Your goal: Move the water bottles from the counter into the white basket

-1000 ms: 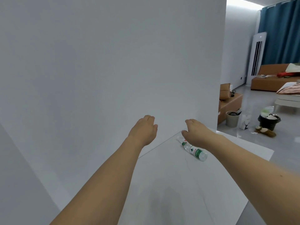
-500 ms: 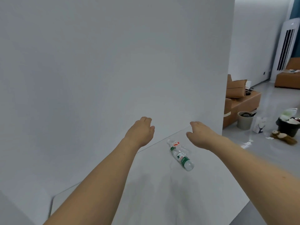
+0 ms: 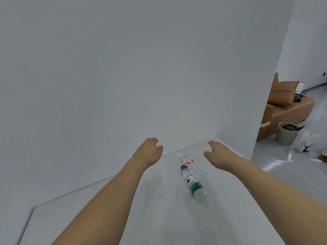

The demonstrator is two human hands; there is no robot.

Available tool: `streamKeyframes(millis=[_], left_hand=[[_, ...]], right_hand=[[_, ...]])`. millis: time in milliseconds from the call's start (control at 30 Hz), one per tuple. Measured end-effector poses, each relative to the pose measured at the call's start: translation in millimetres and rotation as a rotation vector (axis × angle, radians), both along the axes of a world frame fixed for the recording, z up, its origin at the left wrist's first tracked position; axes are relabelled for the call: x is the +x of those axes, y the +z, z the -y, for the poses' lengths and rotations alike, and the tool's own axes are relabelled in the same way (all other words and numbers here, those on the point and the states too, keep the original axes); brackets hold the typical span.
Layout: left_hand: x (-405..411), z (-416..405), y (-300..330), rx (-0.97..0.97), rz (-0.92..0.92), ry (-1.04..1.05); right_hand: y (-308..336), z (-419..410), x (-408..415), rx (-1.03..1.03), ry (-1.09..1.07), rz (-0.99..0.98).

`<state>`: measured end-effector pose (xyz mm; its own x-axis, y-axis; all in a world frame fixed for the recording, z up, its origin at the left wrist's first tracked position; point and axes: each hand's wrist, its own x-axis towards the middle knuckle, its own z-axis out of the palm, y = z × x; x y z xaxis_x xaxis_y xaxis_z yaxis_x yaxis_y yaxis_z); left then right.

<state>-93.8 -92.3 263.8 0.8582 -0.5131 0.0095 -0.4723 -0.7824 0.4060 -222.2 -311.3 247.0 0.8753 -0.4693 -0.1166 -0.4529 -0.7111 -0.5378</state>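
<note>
A: Where are the bottles?

B: 2 lie on their sides on the white surface (image 3: pixel 159 218). The green-label bottle (image 3: pixel 193 184) has its cap toward 11 o'clock. The red-label bottle (image 3: pixel 192 165), clear and hard to make out, lies touching it at the cap end, toward 12 o'clock.

A: And each grip?

B: The left hand (image 3: pixel 147 152) hovers at the bottles' 10 o'clock, fingers loosely curled, holding nothing. The right hand (image 3: pixel 218 153) sits at their 2 o'clock, thumb and fingers apart, empty too. Neither touches a bottle.

A: Anything in the way?

B: A white wall (image 3: pixel 141 68) stands right behind the surface. Past its edge, at 3 o'clock, are a brown sofa (image 3: pixel 290 110) with a cushion (image 3: pixel 281 92), and a grey bin (image 3: pixel 286 134) on the floor.
</note>
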Motion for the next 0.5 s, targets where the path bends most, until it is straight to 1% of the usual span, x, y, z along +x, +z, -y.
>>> streamKeyframes(millis=[200, 367, 500], left_hand=[[43.5, 57.9, -41.2, -0.093, -0.219, 0.126], [57.6, 101.5, -104.4, -0.072, -0.427, 0.217], [68.8, 135.3, -159.0, -0.038, -0.539, 0.312]], right_hand=[[-24.4, 55.4, 53.1, 0.082, 0.024, -0.063], [-63.3, 91.6, 109.3, 0.192, 0.056, -0.113], [-110.4, 120.3, 162.5, 0.325, 0.087, -0.162]])
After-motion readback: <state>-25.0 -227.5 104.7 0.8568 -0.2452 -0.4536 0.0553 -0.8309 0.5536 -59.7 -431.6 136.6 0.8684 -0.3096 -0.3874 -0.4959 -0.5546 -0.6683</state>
